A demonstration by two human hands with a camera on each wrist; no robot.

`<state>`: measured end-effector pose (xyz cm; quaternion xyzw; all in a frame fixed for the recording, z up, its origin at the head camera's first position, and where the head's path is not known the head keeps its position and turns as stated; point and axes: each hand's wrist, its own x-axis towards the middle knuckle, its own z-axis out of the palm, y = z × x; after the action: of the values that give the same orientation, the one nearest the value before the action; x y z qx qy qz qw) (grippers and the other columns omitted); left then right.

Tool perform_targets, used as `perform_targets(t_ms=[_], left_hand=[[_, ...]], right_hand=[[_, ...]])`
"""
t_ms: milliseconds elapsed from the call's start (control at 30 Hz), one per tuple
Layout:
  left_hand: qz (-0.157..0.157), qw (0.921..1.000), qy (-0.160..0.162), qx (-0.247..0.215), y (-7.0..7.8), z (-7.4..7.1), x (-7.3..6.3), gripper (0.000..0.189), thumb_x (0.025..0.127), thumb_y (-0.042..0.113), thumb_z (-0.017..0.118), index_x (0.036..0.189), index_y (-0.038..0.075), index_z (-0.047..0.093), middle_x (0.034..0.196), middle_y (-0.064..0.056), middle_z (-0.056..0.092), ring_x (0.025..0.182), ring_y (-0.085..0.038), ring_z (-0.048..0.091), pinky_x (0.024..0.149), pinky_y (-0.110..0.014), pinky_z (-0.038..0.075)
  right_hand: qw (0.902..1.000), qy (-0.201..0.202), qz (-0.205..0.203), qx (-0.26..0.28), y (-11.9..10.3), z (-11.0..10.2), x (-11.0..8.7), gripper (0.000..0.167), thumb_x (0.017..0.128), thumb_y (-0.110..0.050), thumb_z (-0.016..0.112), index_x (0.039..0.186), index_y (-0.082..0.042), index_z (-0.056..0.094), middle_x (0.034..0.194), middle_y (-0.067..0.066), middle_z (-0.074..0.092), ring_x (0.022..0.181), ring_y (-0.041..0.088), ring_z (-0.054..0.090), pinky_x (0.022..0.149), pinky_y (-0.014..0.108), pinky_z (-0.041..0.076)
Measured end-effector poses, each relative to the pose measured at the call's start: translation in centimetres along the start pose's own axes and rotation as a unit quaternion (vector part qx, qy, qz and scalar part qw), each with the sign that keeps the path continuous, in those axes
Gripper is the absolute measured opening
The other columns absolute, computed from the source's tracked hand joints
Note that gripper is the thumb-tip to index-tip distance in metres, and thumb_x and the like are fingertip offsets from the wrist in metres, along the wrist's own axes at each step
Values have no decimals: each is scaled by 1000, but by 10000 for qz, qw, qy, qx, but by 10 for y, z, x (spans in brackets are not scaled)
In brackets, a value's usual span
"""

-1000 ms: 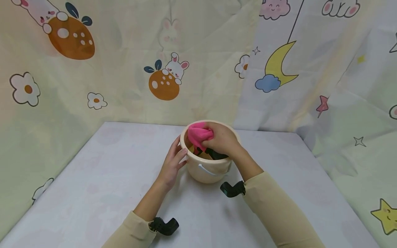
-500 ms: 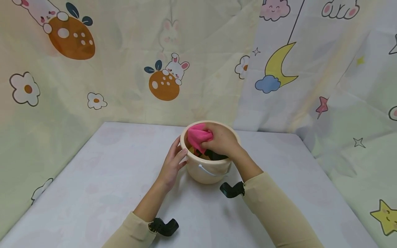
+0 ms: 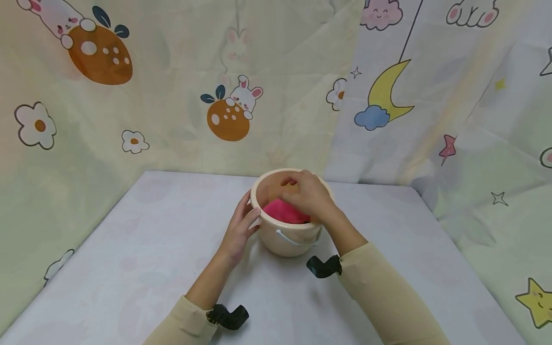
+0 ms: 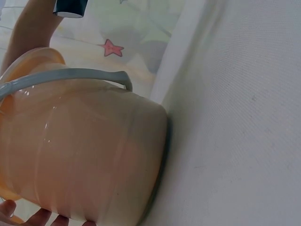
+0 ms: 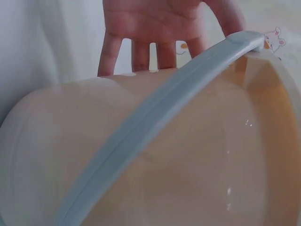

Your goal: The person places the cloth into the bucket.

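Note:
A cream plastic bucket [image 3: 289,239] with a pale grey-blue handle [image 4: 75,74] stands upright on the table. My left hand [image 3: 237,230] rests against its left side, thumb by the rim. In the right wrist view the straight fingers of that left hand [image 5: 153,23] touch the bucket's wall. Over the bucket's mouth is my right hand [image 3: 308,194], its fingers loosely bent with nothing visible between them. Just below it, inside the bucket, lies a bright pink, soft, fabric-like thing [image 3: 284,212]. A small dark bit shows at its edge; whatever is beneath is hidden.
The white table [image 3: 172,258] extends around the bucket on all sides. Behind it hangs a patterned cloth backdrop [image 3: 172,96], close to the table's far edge. A black camera mount [image 3: 228,317] sits on my left wrist, and another camera mount [image 3: 323,266] on my right.
My right hand has let go of the pink soft thing, which has dropped lower into the bucket and now covers the dark thing seen before. The left hand has stayed in place.

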<state>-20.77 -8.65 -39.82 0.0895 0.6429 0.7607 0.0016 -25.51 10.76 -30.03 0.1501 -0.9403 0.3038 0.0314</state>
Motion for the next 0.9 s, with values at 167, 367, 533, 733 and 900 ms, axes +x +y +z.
perform_targets(t_ms=[167,367,533,733,900], left_hand=[[21,10000,15,5,0,0,1,65,103,35,52,163,31,29,164,-9,36,149,-34,37,116,-61,38],[23,10000,28,-8,1,0,1,65,103,35,52,163,31,29,164,-10,36,149,-34,38,116,-61,38],[19,10000,22,3,1,0,0,65,103,35,52,163,30,28,164,-10,35,149,-34,38,116,-62,37],[29,10000,19,-18,0,0,0,65,103,34,51,163,29,28,164,-12,35,148,-36,39,116,-62,37],[68,10000,41,47,1,0,-1,65,103,33,52,163,28,28,163,-13,37,146,-36,42,115,-62,39]], right_hand=[[10000,30,-41,49,-1,-3,-3,39,89,-30,71,125,-15,70,127,9,63,116,29,60,95,49,57],[9993,200,-168,264,0,-5,-8,36,91,-29,70,124,-13,71,123,8,64,115,29,59,98,49,55],[9974,497,-340,391,2,-5,-11,31,93,-25,69,120,-11,72,118,9,65,113,29,60,97,47,55],[9933,831,-583,553,3,-6,-14,28,94,-20,69,119,-7,73,116,11,66,109,30,62,95,48,55],[9879,1152,-770,698,9,-7,-16,24,96,-17,67,117,-6,73,116,13,67,111,32,62,97,49,53]])
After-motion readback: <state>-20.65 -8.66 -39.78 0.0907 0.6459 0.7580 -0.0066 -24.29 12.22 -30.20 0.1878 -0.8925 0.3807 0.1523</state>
